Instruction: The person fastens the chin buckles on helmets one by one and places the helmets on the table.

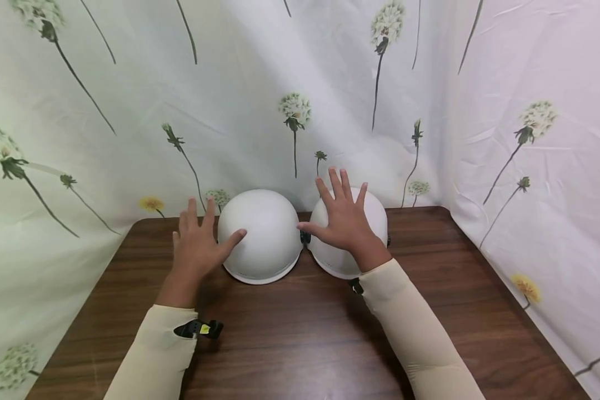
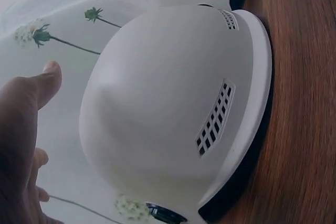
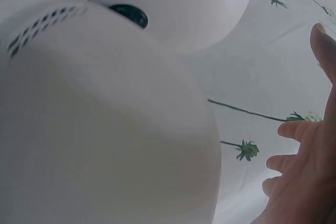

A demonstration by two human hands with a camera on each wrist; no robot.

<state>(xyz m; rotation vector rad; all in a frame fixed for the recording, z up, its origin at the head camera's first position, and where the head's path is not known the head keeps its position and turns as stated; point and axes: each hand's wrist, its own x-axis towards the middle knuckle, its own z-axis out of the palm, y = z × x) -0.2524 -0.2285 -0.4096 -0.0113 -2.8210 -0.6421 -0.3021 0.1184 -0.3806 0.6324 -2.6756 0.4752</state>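
Head view, left hand (image 1: pixel 196 244), right hand (image 1: pixel 346 219), fingers spread, near 2 white helmets (image 1: pixel 261 244), rims down on table (image 1: pixel 290 344)

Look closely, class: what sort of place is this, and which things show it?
Probably a curtained-off indoor workspace: a wood-grain table, hanging fabric printed with dandelions behind it and at its sides, and two white helmets side by side.

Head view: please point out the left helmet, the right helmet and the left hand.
Left helmet (image 1: pixel 266 236): head view, middle of the dome.
Right helmet (image 1: pixel 334 258): head view, lower dome.
Left hand (image 1: pixel 196 253): head view, back of the hand.
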